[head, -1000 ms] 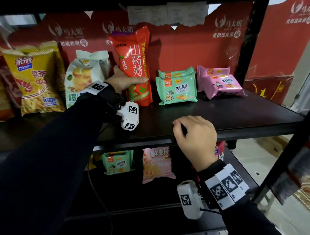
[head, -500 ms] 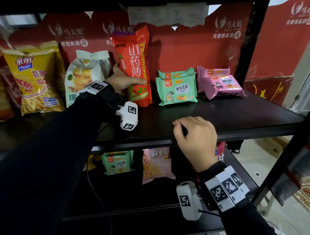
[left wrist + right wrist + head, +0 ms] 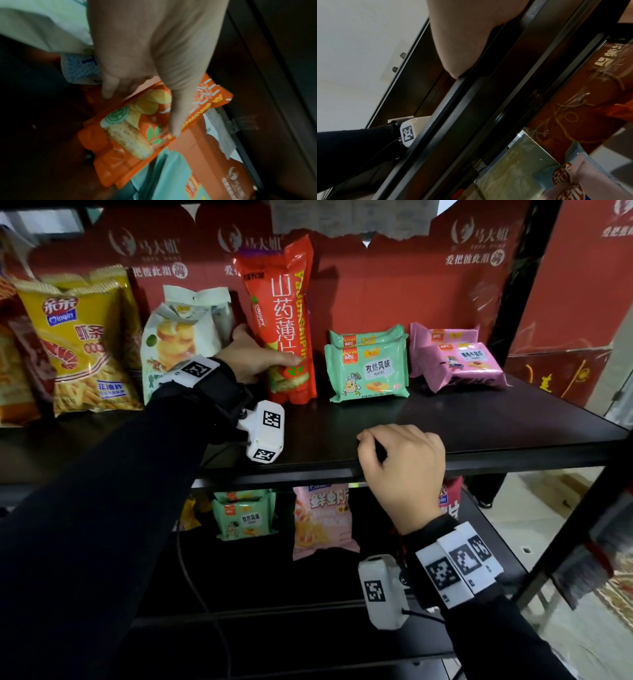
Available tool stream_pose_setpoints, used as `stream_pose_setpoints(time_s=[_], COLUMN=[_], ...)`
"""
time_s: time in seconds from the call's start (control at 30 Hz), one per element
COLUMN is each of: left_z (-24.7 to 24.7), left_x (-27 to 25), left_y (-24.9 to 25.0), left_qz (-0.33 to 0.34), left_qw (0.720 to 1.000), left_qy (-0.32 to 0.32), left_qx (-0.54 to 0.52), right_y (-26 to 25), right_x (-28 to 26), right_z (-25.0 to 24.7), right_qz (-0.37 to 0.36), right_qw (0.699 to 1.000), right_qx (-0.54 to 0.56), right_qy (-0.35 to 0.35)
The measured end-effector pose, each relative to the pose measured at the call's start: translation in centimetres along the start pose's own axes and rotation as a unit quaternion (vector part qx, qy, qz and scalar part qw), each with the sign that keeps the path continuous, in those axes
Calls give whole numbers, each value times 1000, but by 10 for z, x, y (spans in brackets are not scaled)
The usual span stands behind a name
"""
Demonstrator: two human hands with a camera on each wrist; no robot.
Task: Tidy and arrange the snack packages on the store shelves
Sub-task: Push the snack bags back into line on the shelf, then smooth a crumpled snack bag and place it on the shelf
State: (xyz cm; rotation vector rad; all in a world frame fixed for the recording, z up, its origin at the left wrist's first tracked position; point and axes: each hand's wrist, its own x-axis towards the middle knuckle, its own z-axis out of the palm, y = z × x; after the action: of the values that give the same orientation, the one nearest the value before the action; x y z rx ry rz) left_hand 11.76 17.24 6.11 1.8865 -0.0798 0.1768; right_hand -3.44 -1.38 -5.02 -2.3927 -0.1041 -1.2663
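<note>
Bag (image 3: 286, 323) of chips, tall and orange, stands on the shelf (image 3: 445, 426) between the white pouch (image 3: 181, 337) and green packs (image 3: 370, 364). My left hand (image 3: 255, 357) grasps its lower half, thumb across the front; my right hand (image 3: 404, 467) curls over the shelf edge. It's probably light, crinkly, slippery and crushable, so I'd hold low and loosely.

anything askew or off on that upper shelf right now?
The tall orange-red bag leans left, top tilted, and stands only because the left hand grips it. The pink packs sit crooked, one lying across the other. No spills or damage visible.
</note>
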Motion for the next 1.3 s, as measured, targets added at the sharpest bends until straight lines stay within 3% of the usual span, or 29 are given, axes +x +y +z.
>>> stream_pose_setpoints(time_s=[0.2, 0.37, 0.5, 0.6, 0.77, 0.9, 1.07, 1.17, 1.3], left_z=[-9, -30, -65, -98, -148, -168, -167, -167, -170], left_x=[-38, -74, -86, -88, -73, -57, -49, -46, -44], left_y=[8, 2, -16, -31, -51, -63, -72, -76, -79], left_qz=[-5, 80, 128, 134, 105, 64, -2, -21, -36], left_qw=[999, 993, 983, 978, 984, 990, 994, 993, 996], left_qy=[-13, 56, 110, 140, 138, 80, -18, -38, -59], left_qx=[53, 65, 76, 73, 51, 93, 107, 108, 54], right_y=[1, 1, -12, -35, -101, -157, -195, -205, -206], right_x=[-1, -1, -1, -1, 4, 29, 66, 77, 79], right_z=[2, 2, 5, 11, 31, 56, 84, 98, 100], right_qz=[-3, 1, 62, 96, 68, 85, 202, 280, 313], right_qw=[1000, 1000, 998, 995, 993, 964, 887, 852, 850], right_qx=[-13, -12, -17, -16, 29, 155, 246, 252, 233], right_qy=[3, 12, 16, -7, -87, -201, -336, -364, -355])
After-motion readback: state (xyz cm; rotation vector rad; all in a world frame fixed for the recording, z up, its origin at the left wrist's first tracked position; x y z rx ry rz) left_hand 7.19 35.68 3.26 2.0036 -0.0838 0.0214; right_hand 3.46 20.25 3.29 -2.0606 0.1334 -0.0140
